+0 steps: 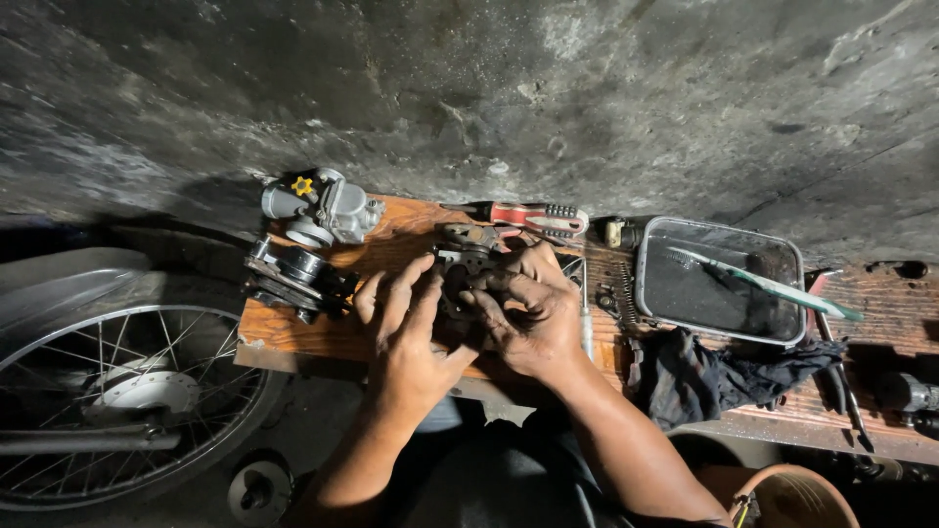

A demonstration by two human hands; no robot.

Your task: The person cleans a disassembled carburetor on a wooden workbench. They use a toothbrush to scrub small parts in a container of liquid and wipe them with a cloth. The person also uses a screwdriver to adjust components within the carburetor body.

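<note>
Both hands meet over a wooden workbench [293, 328]. My left hand [406, 332] and my right hand [528, 313] together grip a small dark metal carburetor part [462, 256], fingers wrapped round its body, which is mostly hidden. A silver carburetor with a yellow knob [323, 207] lies at the bench's far left corner. A dark round engine part [293, 277] sits just left of my left hand.
A red-handled screwdriver [533, 217] lies behind the hands. A metal tray of dark liquid [719, 279] holds a toothbrush [768, 284]. A dark rag [724, 376] hangs off the front edge. A spoked motorcycle wheel [117, 401] stands at left, a bucket rim [792, 489] at lower right.
</note>
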